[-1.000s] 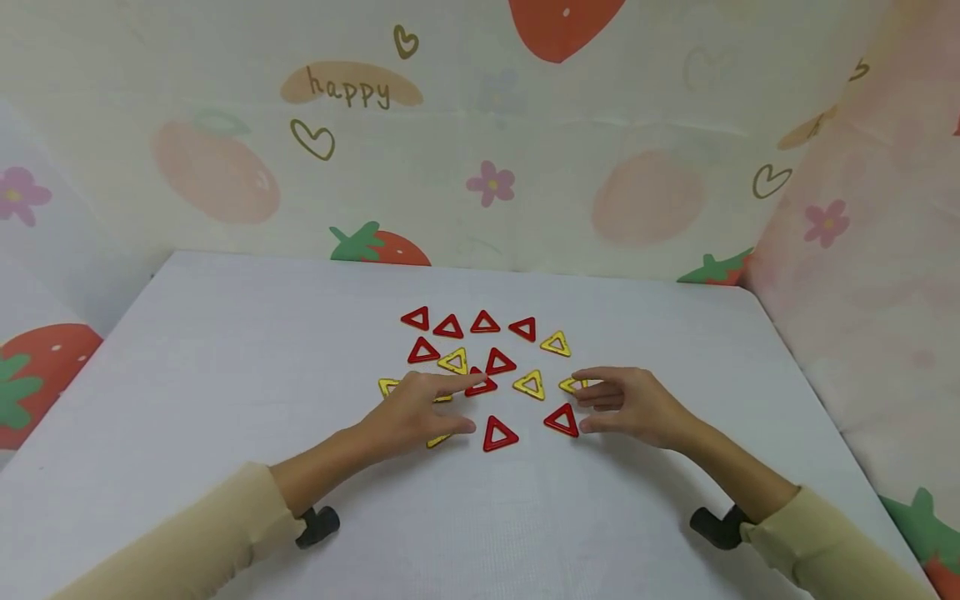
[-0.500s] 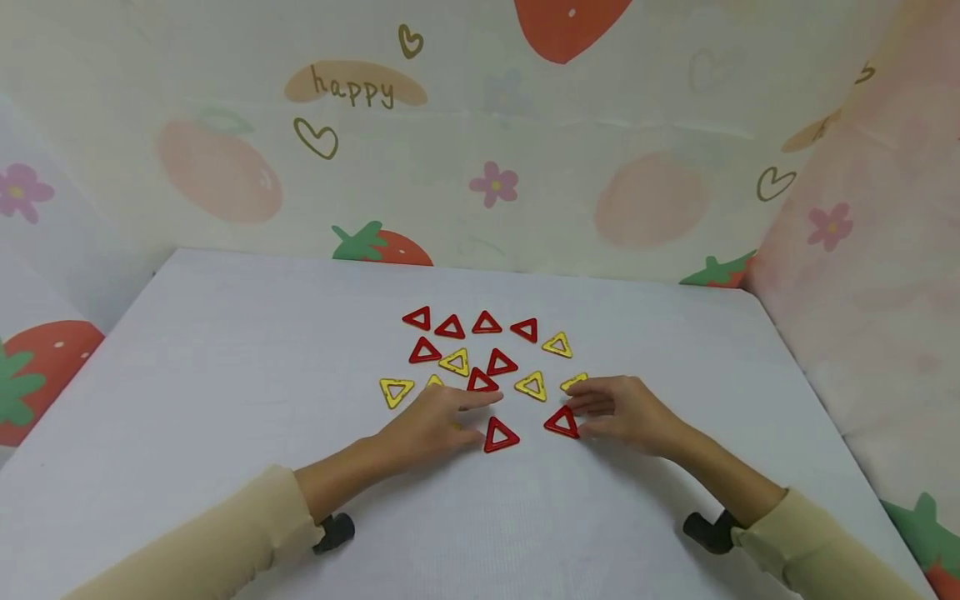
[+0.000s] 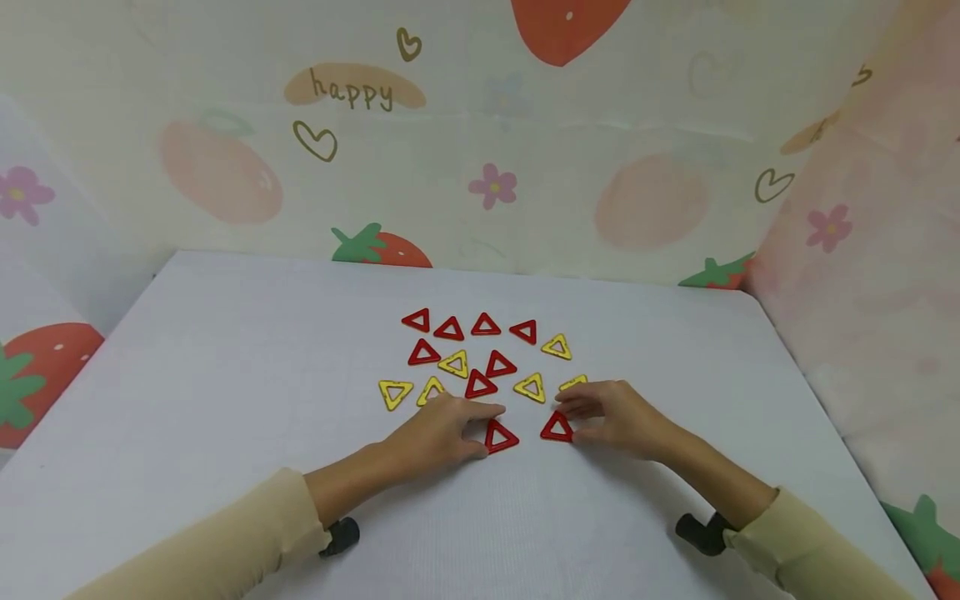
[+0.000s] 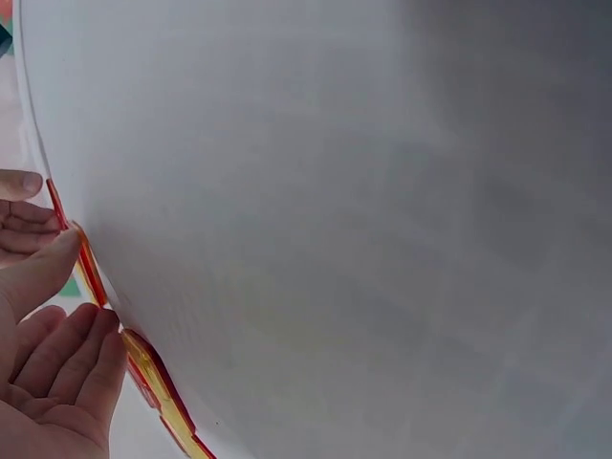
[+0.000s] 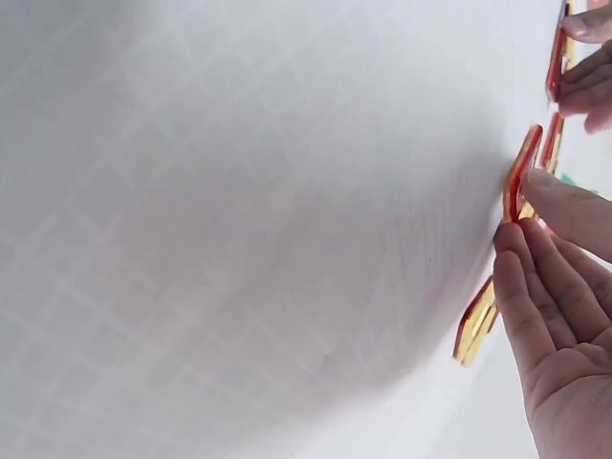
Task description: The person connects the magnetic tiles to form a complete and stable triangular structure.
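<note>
Flat red and yellow triangle tiles with hollow centres lie on the white table. My left hand (image 3: 442,429) has its thumb and fingers around the left side of the near red triangle tile (image 3: 504,438), pinching it in the left wrist view. To its right, my right hand (image 3: 618,418) pinches another red triangle tile (image 3: 556,427) by thumb and fingertips. Both tiles lie about flat, a short gap apart. Behind the right fingers a yellow tile (image 3: 573,382) is partly hidden. The left hand partly covers another yellow tile (image 3: 430,390).
Farther back are several red tiles, among them one red tile (image 3: 486,324) and a red tile (image 3: 481,384) near the left index finger. Yellow tiles (image 3: 530,387) lie between. A patterned cloth (image 3: 540,108) hangs behind the table (image 3: 262,350).
My left hand has moved right and slightly nearer, uncovering yellow tiles and reaching the near red tile. My right hand has moved left and nearer, and its red tile has shifted slightly.
</note>
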Demonstrator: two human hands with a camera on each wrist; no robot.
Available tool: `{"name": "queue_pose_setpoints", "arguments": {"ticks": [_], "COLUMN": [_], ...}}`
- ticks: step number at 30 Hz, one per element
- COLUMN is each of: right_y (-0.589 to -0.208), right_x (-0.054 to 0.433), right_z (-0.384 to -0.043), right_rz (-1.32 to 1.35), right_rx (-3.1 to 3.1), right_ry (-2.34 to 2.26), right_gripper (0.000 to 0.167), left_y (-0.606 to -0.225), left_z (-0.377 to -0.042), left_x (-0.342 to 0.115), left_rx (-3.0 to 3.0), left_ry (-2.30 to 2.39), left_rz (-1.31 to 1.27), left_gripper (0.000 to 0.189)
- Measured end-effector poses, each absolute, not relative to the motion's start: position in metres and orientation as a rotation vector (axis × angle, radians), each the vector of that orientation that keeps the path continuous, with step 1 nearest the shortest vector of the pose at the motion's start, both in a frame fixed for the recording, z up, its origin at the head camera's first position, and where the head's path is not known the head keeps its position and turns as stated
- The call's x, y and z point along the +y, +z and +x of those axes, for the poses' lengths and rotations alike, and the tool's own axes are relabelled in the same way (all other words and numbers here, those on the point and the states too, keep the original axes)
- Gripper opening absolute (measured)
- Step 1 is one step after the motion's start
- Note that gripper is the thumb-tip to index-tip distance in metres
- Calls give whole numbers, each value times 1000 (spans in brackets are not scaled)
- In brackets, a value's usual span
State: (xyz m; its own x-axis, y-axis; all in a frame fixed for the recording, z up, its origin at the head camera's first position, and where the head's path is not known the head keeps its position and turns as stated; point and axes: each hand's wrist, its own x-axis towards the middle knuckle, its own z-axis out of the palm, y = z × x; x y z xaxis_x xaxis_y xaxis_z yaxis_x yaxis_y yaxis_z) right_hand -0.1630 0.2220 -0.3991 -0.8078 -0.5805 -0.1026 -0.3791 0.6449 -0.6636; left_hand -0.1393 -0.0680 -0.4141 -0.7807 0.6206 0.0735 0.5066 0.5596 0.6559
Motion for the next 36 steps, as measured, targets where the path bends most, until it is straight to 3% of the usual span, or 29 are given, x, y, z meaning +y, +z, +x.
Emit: {"name": "queue_pose_setpoints", "arguments": {"ticks": [36], "right_y": [-401], "right_x": [206], "right_z": [-163], "right_rz": [-947], "right_rx": [2556], "right_ry": [-795], "right_gripper": [47], "left_y": [-412], "left_z": [-149], "left_x": [-61], "left_rx": [2473], "left_ry": [1126], "left_rz": [963], "left_gripper": [43]}}
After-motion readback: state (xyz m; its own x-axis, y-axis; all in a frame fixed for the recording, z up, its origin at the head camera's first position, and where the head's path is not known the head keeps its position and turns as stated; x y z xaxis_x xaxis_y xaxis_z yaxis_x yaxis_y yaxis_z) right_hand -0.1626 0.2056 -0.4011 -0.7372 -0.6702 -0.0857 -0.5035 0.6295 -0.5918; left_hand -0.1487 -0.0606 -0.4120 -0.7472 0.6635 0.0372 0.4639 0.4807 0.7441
